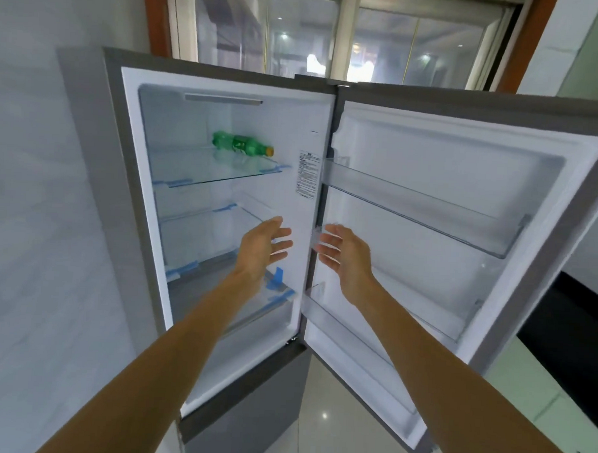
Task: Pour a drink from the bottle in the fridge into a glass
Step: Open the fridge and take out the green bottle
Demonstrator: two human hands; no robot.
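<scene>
The fridge (122, 170) stands open in front of me, its door (465, 158) swung out to the right. A green plastic bottle (241, 144) with a yellow cap lies on its side on the top glass shelf (204, 174). My left hand (262, 248) is held out in front of the middle shelves, fingers apart, holding nothing. My right hand (344, 255) is raised beside it near the door's hinge edge, also empty with spread fingers. Both hands are well below the bottle. No glass is visible.
Clear door racks (428, 211) line the inside of the door. The lower shelves carry blue tape strips. A grey wall is on the left, a window above the fridge, and a dark countertop (574, 327) at the far right. Glossy floor tiles lie below.
</scene>
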